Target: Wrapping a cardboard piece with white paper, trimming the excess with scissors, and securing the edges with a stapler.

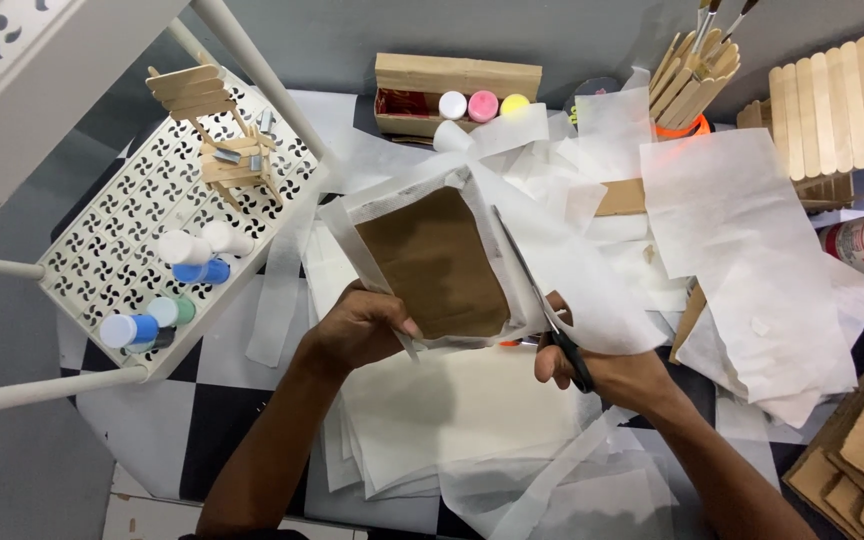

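Head view: the left hand (pixel 357 325) pinches the lower left edge of a brown card wrapped in white paper (pixel 437 262), held above loose sheets; the right hand (pixel 602 365) is clenched through the scissors (pixel 542 300), whose blades lie along the card's right edge. Risk: limp paper may buckle and tear, or the cut stray into the card.

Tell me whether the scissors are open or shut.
Open: the scissors in the right hand have blades spread apart around the white paper's edge.
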